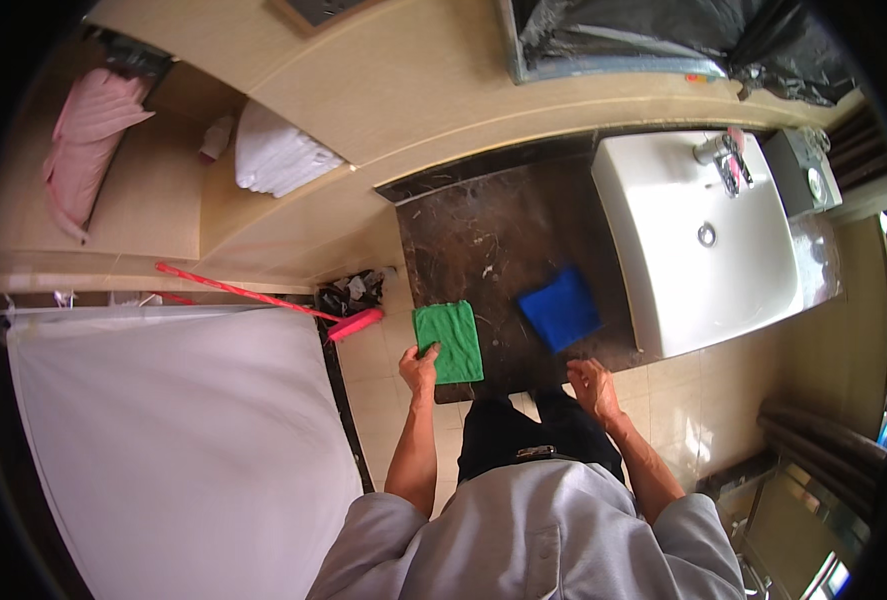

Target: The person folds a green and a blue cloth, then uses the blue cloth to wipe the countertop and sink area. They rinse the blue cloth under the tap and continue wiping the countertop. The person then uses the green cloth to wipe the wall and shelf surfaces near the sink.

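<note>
A folded green cloth (451, 342) lies flat at the left front part of a dark brown marble counter (481, 240). My left hand (421, 366) grips its left edge, with the thumb on top of the cloth. To the right, a folded blue cloth (561, 309) rests on the same counter, touched by neither hand. My right hand (592, 381) hovers by the counter's front edge, just below the blue cloth, its fingers curled; whether they are fully closed is hard to see. No object shows in it.
A white washbasin (702, 247) with a chrome faucet (725, 161) stands on the counter's right. Left of the counter are a red-handled broom (248, 291), a black bag of waste (353, 291) and a white curtain or sheet (180, 435). Folded white towels (278, 154) fill a wall niche.
</note>
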Motion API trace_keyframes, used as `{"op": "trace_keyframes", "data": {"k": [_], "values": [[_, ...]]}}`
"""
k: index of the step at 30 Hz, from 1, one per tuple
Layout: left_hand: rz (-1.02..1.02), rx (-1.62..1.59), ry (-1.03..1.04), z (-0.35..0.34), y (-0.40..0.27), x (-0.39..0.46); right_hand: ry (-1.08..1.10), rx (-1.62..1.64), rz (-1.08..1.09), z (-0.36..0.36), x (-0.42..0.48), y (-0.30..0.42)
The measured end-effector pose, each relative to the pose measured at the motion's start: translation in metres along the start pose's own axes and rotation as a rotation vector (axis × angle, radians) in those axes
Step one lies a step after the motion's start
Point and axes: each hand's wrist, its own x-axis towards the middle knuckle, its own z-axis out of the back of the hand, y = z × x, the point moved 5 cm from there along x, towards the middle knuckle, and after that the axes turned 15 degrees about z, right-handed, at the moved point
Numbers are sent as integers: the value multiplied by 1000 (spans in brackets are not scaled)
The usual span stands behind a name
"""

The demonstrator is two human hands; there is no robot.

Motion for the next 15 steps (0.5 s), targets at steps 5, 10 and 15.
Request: {"op": "trace_keyframes", "data": {"k": [5,10,15], "values": [[9,37,-188,19,22,5,225,-21,59,-9,10,-13],[-181,233,-242,7,-24,-21,290,5,7,3,33,-3],[-134,-55,116,-3,-48,-41,356,183,-1,-13,50,-6]]}}
